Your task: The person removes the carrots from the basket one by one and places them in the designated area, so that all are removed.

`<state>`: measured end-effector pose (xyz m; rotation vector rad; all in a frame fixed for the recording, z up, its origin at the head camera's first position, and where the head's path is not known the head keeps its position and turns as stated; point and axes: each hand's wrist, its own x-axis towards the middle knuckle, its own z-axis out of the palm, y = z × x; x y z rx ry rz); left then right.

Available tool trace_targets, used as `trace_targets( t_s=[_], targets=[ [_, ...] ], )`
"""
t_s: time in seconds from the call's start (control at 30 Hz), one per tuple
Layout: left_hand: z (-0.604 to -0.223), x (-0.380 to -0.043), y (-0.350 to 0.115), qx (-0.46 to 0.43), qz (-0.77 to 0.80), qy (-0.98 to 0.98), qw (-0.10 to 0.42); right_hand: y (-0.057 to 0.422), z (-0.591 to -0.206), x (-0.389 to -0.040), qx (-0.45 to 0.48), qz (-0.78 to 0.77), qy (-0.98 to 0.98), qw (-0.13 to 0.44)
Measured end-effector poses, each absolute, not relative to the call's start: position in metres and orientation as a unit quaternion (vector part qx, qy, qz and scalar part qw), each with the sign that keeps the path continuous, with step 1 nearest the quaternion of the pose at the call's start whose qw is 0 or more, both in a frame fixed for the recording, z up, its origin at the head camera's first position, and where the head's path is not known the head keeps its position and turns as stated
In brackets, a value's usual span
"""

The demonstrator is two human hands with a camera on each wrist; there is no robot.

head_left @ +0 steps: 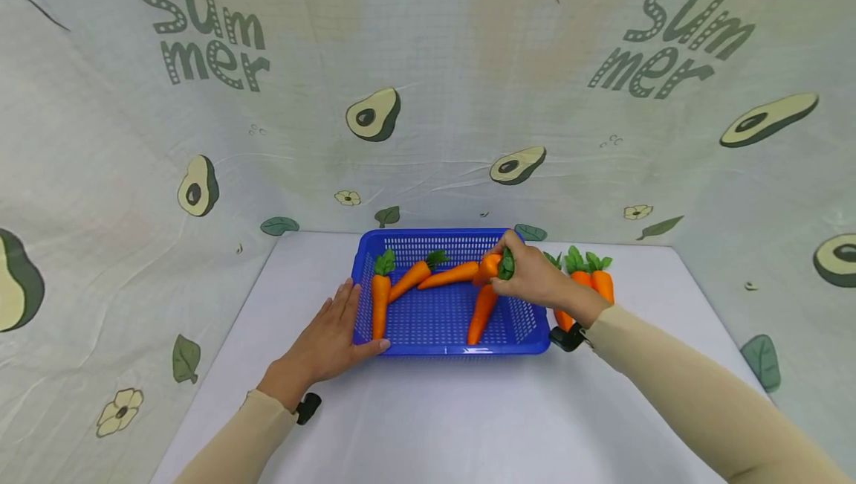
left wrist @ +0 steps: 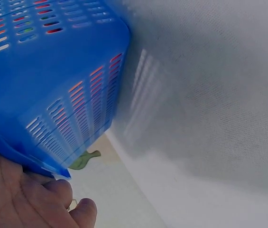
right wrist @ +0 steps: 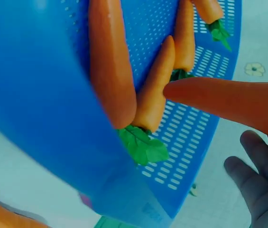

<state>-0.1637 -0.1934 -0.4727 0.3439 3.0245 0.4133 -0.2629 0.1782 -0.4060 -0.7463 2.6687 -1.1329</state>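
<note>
A blue perforated plastic basket stands on the white table with several carrots inside. My left hand rests along its left rim, fingers fairly straight and thumb over the near left corner; the left wrist view catches part of that hand at the rim. Over the basket's right side, my right hand grips a carrot near its green top. In the right wrist view, that carrot's tapered end points across the carrots in the basket. One carrot lies below the right hand, another along the left wall.
Several more carrots lie on the table right of the basket, partly behind my right forearm. A white cloth printed with avocados and leaves hangs behind and beside the table.
</note>
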Motion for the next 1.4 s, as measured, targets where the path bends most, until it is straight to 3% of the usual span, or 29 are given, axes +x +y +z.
trace_targets(
  t_s=[0.33, 0.77, 1.1, 1.4],
  targets=[
    [-0.473, -0.164, -0.193, 0.111, 0.141, 0.983, 0.033, 0.187, -0.410, -0.260, -0.248, -0.371, 0.895, 0.006],
    [-0.470, -0.162, -0.192, 0.106, 0.146, 0.983, 0.045, 0.193, -0.410, -0.259, -0.181, -0.422, 0.885, 0.074],
    [-0.472, -0.162, -0.192, 0.106, 0.151, 0.982, 0.044, 0.204, -0.410, -0.258, -0.157, -0.454, 0.876, 0.035],
    [-0.474, -0.164, -0.192, 0.102, 0.147, 0.983, 0.040, 0.222, -0.407, -0.258, -0.100, -0.469, 0.876, 0.059]
  ],
)
